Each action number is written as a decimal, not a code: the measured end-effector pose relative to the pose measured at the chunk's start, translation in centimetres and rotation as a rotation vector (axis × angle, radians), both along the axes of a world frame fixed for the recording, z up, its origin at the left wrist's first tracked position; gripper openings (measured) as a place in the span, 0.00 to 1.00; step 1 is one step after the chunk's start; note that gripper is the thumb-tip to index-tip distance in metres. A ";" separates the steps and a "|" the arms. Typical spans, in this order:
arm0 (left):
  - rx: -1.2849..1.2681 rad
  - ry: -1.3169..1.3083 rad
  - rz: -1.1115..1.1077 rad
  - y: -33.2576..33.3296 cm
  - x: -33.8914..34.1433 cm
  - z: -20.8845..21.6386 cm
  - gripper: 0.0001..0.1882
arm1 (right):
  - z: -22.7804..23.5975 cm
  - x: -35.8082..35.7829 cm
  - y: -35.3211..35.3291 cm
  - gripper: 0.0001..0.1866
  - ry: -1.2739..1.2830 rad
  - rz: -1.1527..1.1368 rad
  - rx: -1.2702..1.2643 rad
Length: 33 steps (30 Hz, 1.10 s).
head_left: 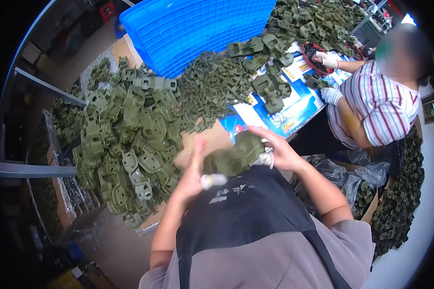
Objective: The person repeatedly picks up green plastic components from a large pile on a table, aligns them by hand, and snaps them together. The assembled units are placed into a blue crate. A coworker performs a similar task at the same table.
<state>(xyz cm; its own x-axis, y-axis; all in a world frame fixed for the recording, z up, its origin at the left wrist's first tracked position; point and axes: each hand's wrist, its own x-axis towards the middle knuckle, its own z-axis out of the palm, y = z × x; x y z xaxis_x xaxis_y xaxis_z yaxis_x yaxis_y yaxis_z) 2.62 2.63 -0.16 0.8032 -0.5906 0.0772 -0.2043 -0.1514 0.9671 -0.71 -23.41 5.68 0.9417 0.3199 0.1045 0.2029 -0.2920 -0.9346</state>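
Observation:
An olive-green plastic toy vehicle shell [234,156], smeared by motion, is between my two hands in front of the dark apron. My left hand [193,171] is against its left side, fingers pointing up and the white-wrapped thumb low by the shell. My right hand [279,151] grips its right end, with fingers over the top and a white wrapping on the thumb. Beyond my hands lies a brown cardboard sheet [210,142]. A large heap of similar green shells [125,139] covers the table to the left.
A big blue plastic crate [197,33] stands tilted at the back, behind a pile of small green parts [212,84]. To the right, a co-worker in a striped shirt [378,103] and white gloves handles parts. Clear plastic bags [345,176] and more green pieces [395,202] are at right.

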 end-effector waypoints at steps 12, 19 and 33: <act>-0.027 -0.037 0.041 0.0 -1.1 -0.1 0.47 | -3.0 -2.7 -1.5 0.32 0.216 -0.112 -0.012; 0.341 -0.424 0.379 -0.9 4.5 1.4 0.47 | -7.2 4.6 -8.7 0.30 0.038 -0.716 0.157; 0.611 -0.065 1.351 14.5 -7.3 2.4 0.24 | -15.3 14.0 -15.7 0.42 -0.311 -0.869 -0.763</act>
<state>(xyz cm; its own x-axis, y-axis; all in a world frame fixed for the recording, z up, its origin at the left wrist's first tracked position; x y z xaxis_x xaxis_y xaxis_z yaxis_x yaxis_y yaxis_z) -4.66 17.12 2.19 0.7625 0.6282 0.1546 0.3789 -0.6273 0.6804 13.25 -39.11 -9.63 0.8414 -0.3328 0.4257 -0.1505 -0.9009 -0.4070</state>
